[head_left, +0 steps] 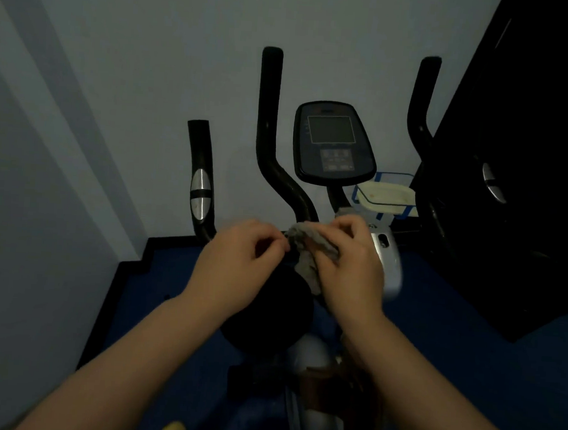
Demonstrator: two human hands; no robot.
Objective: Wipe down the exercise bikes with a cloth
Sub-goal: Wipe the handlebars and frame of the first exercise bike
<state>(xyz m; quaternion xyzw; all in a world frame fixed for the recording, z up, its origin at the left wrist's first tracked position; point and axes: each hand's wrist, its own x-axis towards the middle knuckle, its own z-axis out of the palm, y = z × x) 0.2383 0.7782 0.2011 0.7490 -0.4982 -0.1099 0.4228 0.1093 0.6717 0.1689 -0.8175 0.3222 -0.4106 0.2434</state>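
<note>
A crumpled grey cloth [310, 249] sits bunched in the middle of the view, held just above the dark saddle [270, 313] of an exercise bike [333, 144] and in front of the stem below its console. The right hand [349, 265] grips the cloth, fingers curled over its top with a tail of fabric hanging below the palm. The left hand [240, 262] is close beside it, fingers curled inward with the fingertips meeting at the cloth's near edge; whether it is pinching the fabric or only touching it is hard to tell in the dim light. The hands appear to be gathering or refolding the cloth, not yet wiping. The loose tail could slip free and drop towards the frame if the grip shifts during refolding, and a badly bunched cloth would wipe unevenly. Beyond the hands stands the oval console [335, 141] with a dark screen and buttons. 3 black handlebar posts rise around it: a short 1 with a silver sensor [200, 193] at left, a tall curved 1 [269, 121] in the middle, another [422, 100] at right. A pale tray [387, 196] in a blue holder sits right of the console, near the reach path to that side. A large dark shape [525, 163] fills the right edge, the floor [466, 359] is blue, and the wall [118, 71] is pale.
</note>
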